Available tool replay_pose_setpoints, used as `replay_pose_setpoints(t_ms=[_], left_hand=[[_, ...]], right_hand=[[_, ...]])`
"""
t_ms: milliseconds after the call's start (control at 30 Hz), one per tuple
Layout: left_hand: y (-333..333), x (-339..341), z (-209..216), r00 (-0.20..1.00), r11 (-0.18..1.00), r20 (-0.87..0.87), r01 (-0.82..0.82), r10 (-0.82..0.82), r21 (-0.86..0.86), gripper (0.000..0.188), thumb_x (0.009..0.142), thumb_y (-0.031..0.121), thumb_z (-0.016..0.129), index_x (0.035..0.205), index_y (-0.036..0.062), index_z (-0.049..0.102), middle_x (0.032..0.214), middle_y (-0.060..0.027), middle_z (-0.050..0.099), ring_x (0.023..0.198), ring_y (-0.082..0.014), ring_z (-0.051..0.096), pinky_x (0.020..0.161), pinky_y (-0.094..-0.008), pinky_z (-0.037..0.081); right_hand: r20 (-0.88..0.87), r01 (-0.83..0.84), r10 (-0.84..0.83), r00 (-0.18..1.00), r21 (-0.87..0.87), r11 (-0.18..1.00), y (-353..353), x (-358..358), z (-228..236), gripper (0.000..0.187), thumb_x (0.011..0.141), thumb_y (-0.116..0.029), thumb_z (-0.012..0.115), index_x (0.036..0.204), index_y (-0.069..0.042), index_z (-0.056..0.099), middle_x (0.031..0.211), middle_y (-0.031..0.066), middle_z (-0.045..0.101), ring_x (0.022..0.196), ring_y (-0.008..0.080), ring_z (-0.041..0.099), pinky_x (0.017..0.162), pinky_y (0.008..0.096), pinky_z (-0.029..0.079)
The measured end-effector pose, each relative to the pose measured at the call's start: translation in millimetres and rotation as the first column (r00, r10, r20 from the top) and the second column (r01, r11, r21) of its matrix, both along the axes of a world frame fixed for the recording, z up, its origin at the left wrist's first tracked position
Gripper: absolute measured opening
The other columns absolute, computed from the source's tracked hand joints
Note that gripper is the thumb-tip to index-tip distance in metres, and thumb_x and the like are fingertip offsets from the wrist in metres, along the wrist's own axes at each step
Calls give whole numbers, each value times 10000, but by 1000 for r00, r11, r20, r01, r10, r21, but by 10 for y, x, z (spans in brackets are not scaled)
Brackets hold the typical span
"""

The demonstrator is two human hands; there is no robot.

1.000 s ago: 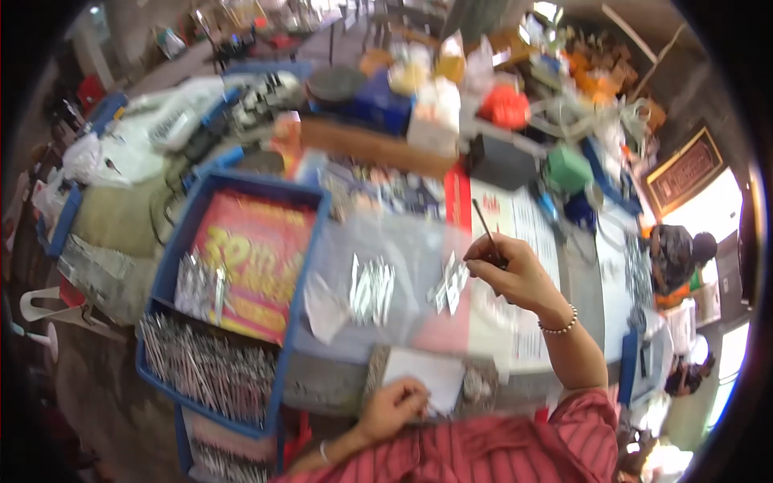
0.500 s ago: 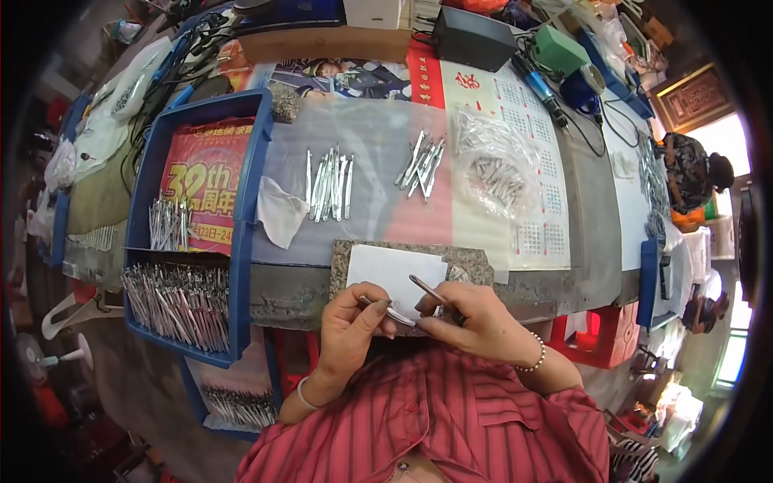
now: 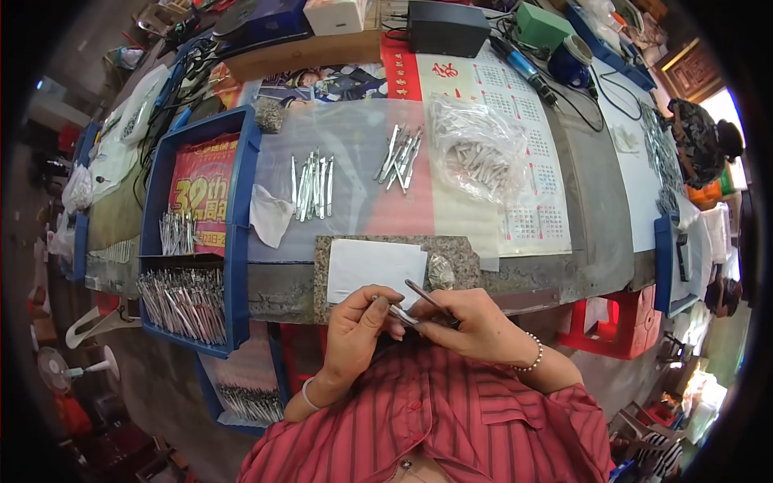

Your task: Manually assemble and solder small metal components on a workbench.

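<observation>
My left hand [image 3: 354,326] pinches a slim silver metal piece [image 3: 402,312] between thumb and fingers, just in front of the table edge. Closed around a thin, dark, rod-like tool [image 3: 427,295], my right hand [image 3: 477,326] meets the other end of the piece; the fingers hide where the tool's lower part goes. Beyond both hands lies a speckled stone slab [image 3: 321,278] with white paper [image 3: 374,267] on it and a small crumpled clear wrapper [image 3: 440,272] at the right. Two loose groups of similar metal pieces, a left one [image 3: 312,185] and a right one [image 3: 400,158], rest farther back.
At the left, a blue tray [image 3: 244,165] holds upright metal pieces [image 3: 185,304]; another blue tray [image 3: 211,394] sits lower. A clear bag [image 3: 477,153] of pieces lies at right. Behind are a black box [image 3: 447,29] and a blue handheld tool [image 3: 519,66]. A red stool [image 3: 616,326] stands below.
The whole view has shifted, bringing the table's contents slightly left. Both hands keep their grip, and the metal piece between them has turned slightly.
</observation>
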State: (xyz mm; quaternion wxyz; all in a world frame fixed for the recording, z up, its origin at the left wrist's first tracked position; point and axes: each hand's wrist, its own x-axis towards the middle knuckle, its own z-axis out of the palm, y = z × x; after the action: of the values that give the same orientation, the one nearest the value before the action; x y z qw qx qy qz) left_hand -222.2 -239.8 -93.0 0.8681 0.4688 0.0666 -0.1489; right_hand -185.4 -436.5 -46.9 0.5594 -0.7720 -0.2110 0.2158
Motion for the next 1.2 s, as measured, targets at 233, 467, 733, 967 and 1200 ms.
replay_pose_setpoints(t_ms=[233,467,733,967,1200], left_hand=[[-107,5,29,999,995,15,33,-35,90,268,996,183,498,1101,-51,576,821,-81,622,671,-121,587,613,-235,483],[-192,9,32,1000,995,18,11,-13,103,296,1012,202,472,1138,-47,572,791,-49,609,699,-82,580,648,-212,472],[-164,-22,-20,999,996,-35,2,1,91,294,1011,201,474,1142,-45,565,797,-50,615,721,-84,593,675,-221,496],[240,-1,-81,968,925,-9,244,-252,292,139,938,62,575,1042,-9,633,828,-45,643,746,-110,629,687,-226,501],[489,82,39,818,617,352,5,-455,787,120,823,0,651,943,6,655,803,-124,619,732,-246,632,636,-312,481]], right_hand=[[166,18,-10,986,-45,999,-130,-99,-39,198,803,-52,645,998,-36,617,794,116,633,706,295,638,610,362,502],[312,58,-34,950,-67,996,-139,-182,-142,244,778,-49,650,1018,-55,606,771,97,578,654,277,613,555,365,491],[634,147,-7,773,-167,975,-1,-291,-277,299,712,-69,668,997,-21,594,780,58,551,697,218,609,542,334,499],[629,58,102,770,-228,972,31,-237,-258,265,731,-80,628,985,-14,592,739,48,511,665,195,583,537,314,492],[616,-45,264,742,-347,937,202,-154,-186,220,746,-94,601,957,-32,592,742,42,520,679,189,596,526,314,495]])
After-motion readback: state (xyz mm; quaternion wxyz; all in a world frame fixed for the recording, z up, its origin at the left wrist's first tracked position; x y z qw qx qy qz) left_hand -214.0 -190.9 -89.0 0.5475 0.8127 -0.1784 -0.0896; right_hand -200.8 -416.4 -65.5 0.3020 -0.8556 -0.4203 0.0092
